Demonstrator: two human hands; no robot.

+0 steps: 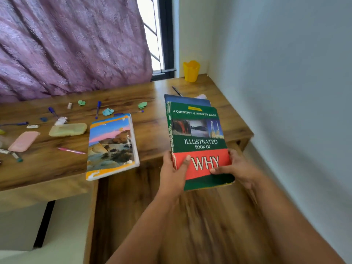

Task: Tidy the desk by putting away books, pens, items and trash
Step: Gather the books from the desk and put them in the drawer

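Holding the green-and-red book (198, 143) at centre-right of the frame, we have it by its near, lower end, long axis running from our hands up toward the far corner of the desk (133, 96). Left hand (174, 172) grips the spine-side edge, thumb curled over the red band of the cover. Right hand (237, 168) grips the opposite edge, fingertips on the cover beside the big white title word. Both hands sit at the same end, so the far end of the book reaches out past them over the desk.

A blue book (187, 101) peeks out from under its far end, just above in the frame; we cannot tell whether the two touch or whether we hold both. Our guess: the held book is being stacked on the blue one, so the move turns on lining up the long axes and edges.

Landscape-cover book (112, 147) lies left of centre, overhanging the desk's near edge, nearer our left hand. Further left: pens, crumpled paper bits, a pink case (23, 141). Yellow cup (191, 71) stands in the far corner, upper centre-right, a dark pen (176, 90) lying near it.
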